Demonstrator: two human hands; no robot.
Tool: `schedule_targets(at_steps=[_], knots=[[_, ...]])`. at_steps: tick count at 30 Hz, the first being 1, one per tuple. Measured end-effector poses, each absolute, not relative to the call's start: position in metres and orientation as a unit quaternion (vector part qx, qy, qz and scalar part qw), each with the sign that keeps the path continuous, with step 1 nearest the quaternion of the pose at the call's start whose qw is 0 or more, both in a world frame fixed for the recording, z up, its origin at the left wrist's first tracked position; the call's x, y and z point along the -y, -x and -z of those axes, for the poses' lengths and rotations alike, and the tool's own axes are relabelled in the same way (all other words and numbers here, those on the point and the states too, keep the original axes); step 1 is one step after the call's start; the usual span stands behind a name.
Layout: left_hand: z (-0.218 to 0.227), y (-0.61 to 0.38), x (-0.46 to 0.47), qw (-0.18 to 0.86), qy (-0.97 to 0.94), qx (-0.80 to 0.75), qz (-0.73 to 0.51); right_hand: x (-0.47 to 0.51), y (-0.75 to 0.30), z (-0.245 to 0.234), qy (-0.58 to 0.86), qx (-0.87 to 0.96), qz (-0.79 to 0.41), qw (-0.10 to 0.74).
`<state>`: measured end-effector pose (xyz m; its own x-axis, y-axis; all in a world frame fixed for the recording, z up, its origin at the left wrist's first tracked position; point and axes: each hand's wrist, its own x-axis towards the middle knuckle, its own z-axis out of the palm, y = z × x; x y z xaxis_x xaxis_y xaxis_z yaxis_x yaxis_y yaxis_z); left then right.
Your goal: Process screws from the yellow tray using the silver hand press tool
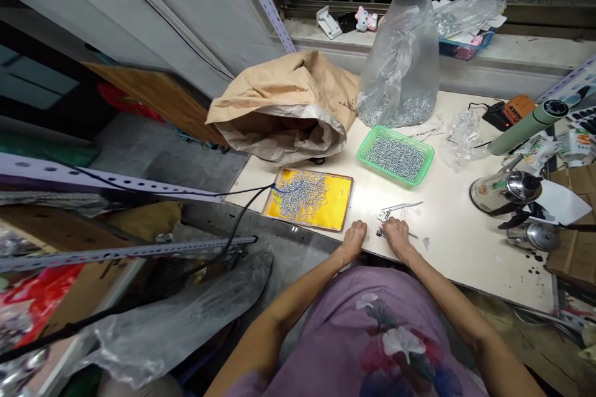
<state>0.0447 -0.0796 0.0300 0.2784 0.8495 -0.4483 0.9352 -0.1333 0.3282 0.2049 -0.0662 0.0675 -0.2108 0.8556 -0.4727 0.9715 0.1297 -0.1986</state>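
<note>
At the table's front edge, my left hand (pixel 355 237) is closed, fingers curled down, just right of a yellow tray (pixel 339 201) heaped with small metal pins or screws (pixel 302 195). What it holds, if anything, is hidden. My right hand (pixel 395 234) is closed a little further right, beside a small shiny metal fitting (pixel 384 215) with a thin metal strip (pixel 406 205) reaching out behind it. A thin rod (pixel 413 236) lies by its right side. What its fingers grip is covered by the hand.
A green plastic basket (pixel 427 169) of similar metal pieces stands behind my hands. Further back are an open brown sack (pixel 298 84) and a clear bag (pixel 400 56). A kettle (pixel 498 192), a metal pot (pixel 535 236) and a green flask (pixel 526 130) stand right. Cables (pixel 246 190) cross from the left.
</note>
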Motion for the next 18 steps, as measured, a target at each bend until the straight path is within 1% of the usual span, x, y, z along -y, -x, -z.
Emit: schedule_targets(at_steps=[3,6,9,12,14,15,18], knots=[[-0.031,-0.044,0.083,0.27,-0.754,-0.591,0.098,0.06,-0.191,-0.067,-0.608,-0.744,0.232,0.152],[-0.03,-0.043,0.084,0.26,-0.737,-0.619,0.081,0.059,-0.183,-0.065,-0.597,-0.753,0.229,0.157],[-0.029,-0.041,0.082,0.277,-0.691,-0.667,0.024,0.061,-0.181,-0.067,-0.594,-0.756,0.226,0.155],[-0.03,-0.039,0.076,0.347,-0.603,-0.715,-0.07,0.061,-0.188,-0.08,-0.609,-0.748,0.222,0.141],[-0.034,-0.039,0.071,0.424,-0.505,-0.744,-0.112,0.053,-0.198,-0.099,-0.626,-0.744,0.218,0.089],[-0.036,-0.041,0.069,0.464,-0.45,-0.753,-0.124,0.046,-0.204,-0.11,-0.632,-0.744,0.214,0.047],[-0.044,-0.05,0.064,0.559,-0.338,-0.743,-0.145,0.018,-0.225,-0.145,-0.657,-0.723,0.178,-0.121]])
